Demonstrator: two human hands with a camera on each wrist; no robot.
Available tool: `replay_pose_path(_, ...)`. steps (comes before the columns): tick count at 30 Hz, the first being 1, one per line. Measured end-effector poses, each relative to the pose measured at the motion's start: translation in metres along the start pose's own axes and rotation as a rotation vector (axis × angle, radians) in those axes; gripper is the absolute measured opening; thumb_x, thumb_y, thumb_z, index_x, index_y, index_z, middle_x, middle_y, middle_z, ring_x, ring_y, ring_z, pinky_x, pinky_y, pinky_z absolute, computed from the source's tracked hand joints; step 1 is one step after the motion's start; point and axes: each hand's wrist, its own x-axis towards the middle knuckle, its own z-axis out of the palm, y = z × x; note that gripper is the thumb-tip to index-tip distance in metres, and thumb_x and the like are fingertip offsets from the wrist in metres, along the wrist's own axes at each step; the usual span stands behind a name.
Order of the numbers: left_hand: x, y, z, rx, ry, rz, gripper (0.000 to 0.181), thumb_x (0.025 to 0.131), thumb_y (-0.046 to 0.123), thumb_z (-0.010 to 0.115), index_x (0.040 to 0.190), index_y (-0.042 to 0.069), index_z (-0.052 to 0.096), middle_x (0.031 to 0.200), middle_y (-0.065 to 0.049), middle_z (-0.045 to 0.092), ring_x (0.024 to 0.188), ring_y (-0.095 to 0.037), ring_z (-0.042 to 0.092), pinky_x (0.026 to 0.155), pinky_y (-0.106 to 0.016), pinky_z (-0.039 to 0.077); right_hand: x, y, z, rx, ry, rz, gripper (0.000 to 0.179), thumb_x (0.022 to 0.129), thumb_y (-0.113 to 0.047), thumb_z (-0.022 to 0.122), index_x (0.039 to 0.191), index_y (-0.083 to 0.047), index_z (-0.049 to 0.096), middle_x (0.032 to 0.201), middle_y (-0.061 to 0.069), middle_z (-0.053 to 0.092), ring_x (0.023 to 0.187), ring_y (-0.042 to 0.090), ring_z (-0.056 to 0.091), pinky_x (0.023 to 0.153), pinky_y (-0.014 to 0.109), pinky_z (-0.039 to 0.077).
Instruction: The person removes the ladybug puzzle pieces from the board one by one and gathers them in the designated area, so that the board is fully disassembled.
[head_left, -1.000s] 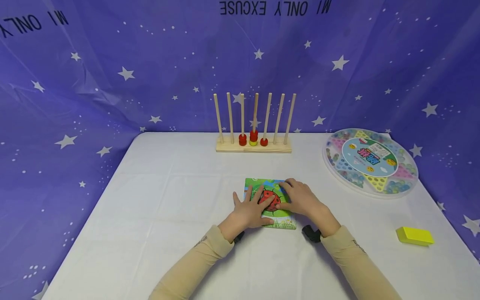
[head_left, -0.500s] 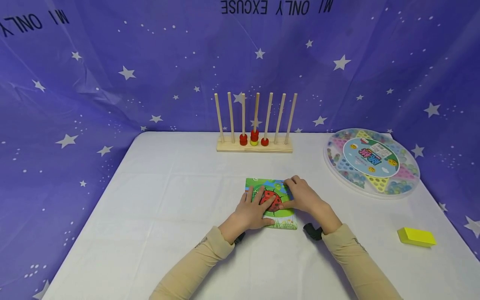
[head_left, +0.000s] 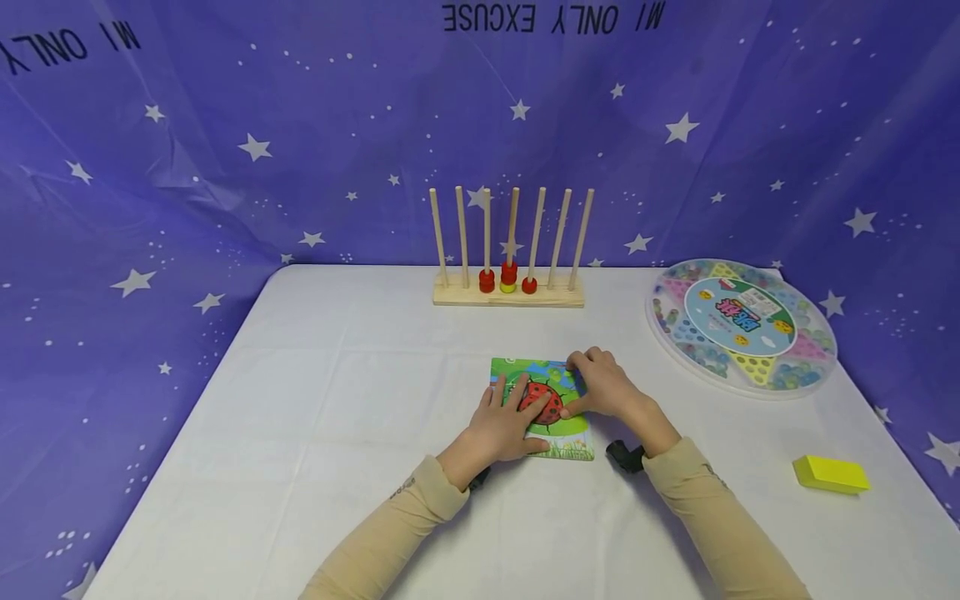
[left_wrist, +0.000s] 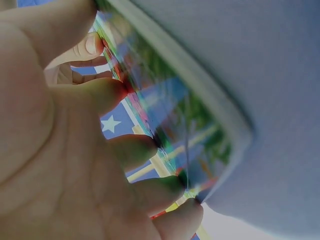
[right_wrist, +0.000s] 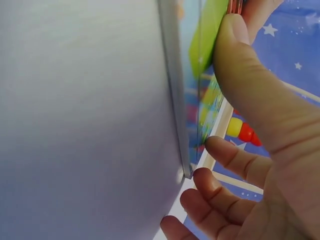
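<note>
A square ladybug jigsaw puzzle [head_left: 577,446] lies flat on the white table in the head view, green with a red ladybug. My left hand [head_left: 501,427] rests across its left side with fingers spread, and in the left wrist view the fingertips [left_wrist: 150,145] press on its glossy face. Over the upper right corner is my right hand [head_left: 606,390]. In the right wrist view its thumb [right_wrist: 232,45] presses the puzzle's face and the index fingertip [right_wrist: 215,144] touches near the corner; the other fingers, bent, lie past the edge. Thin seams cross the picture.
Behind stands a wooden peg rack [head_left: 508,296] with red and yellow beads on its middle pegs. A round Chinese checkers box [head_left: 738,317] with marbles lies at the back right. A yellow block [head_left: 831,474] sits farther forward on the right.
My right hand has shifted slightly right and away from me along the puzzle's corner. The outer finger of my left hand has drawn in toward the others. The puzzle stays in place.
</note>
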Motion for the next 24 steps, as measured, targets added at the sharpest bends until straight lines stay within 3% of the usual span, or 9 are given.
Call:
replay_pose_path(9,0.0000,0.0001,-0.0008,-0.003,-0.006,0.001,0.074,0.082,0.066,0.040,0.145,0.033,0.018,0.150,-0.009,0.006,0.133,-0.041,0.005,0.105,-0.048,0.015,0.0000,0.0004,0.0005,0.022,-0.019,0.024,0.067,0.060,-0.040,0.083,0.107,-0.004,0.051,0.101,0.016,0.044,0.089,0.032,0.041,0.076,0.047,0.037)
replay_pose_path(19,-0.0009,0.0002,-0.0017,-0.002,0.006,0.002,0.074,0.082,0.066,0.041,0.145,0.033,0.020,0.150,-0.009,0.008,0.133,-0.040,0.007,0.105,-0.047,0.016,-0.0059,-0.0003,0.0047,0.045,0.018,0.028,0.073,0.062,-0.039,0.082,0.115,0.002,0.053,0.114,0.021,0.045,0.102,0.038,0.043,0.088,0.050,0.036)
replay_pose_path(24,0.0004,-0.0003,-0.0009,-0.010,0.005,0.005,0.075,0.082,0.066,0.041,0.145,0.033,0.019,0.150,-0.010,0.008,0.133,-0.041,0.006,0.105,-0.048,0.016,-0.0058,-0.0004,0.0039,0.016,0.026,0.041,0.073,0.061,-0.041,0.082,0.114,0.001,0.055,0.112,0.021,0.048,0.100,0.037,0.046,0.086,0.049,0.039)
